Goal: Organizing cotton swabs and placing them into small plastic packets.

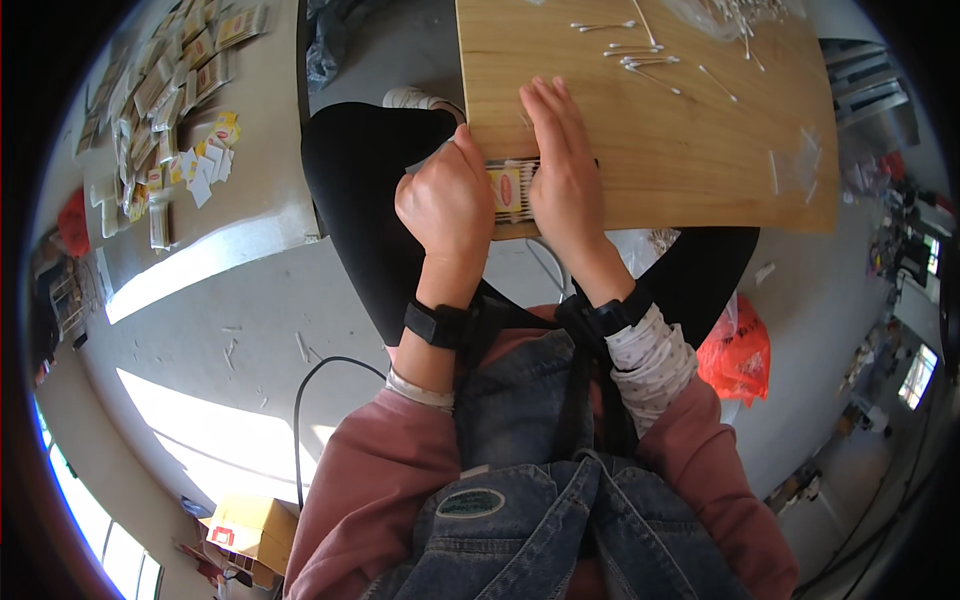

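A flat pack of cotton swabs (512, 190) with a yellow card lies at the near left edge of the wooden table, between my two hands. My left hand (448, 200) is closed in a fist at the pack's left end. A strip of thin, see-through wrap shows beside that fist. My right hand (565, 175) has its fingers stretched out and together, pointing away from me, its edge against the pack's right end. Both ends of the pack are partly hidden by my hands. Several loose cotton swabs (640, 50) are scattered farther back on the table.
On the left table (270, 190) lie heaped packs of swabs (165, 90) and small white and yellow cards (210, 160). Clear plastic bags (795, 168) rest at the wooden table's (700, 190) right side. A red plastic bag (738, 355) and a cardboard box (255, 530) stand lower down.
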